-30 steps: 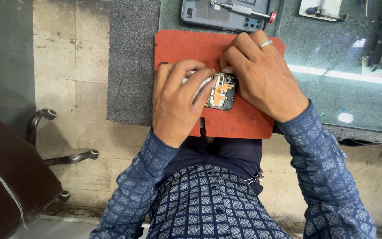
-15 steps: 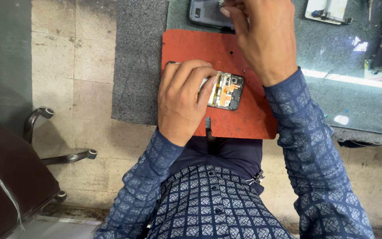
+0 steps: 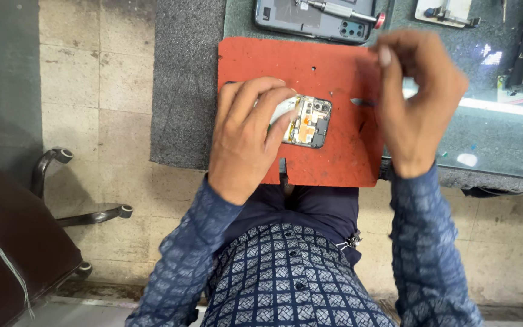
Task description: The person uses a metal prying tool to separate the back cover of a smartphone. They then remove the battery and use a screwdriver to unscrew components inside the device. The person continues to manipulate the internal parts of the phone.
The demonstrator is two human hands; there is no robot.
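Two hands work over an orange mat (image 3: 334, 66) on the bench (image 3: 504, 136). Left hand (image 3: 249, 130) lies curled over an opened phone (image 3: 310, 121), pinning it on the mat. Right hand (image 3: 419, 103) hovers blurred above the mat's right edge, fingers pinched; what it grips I cannot tell. Beyond lies a grey back cover (image 3: 310, 18).
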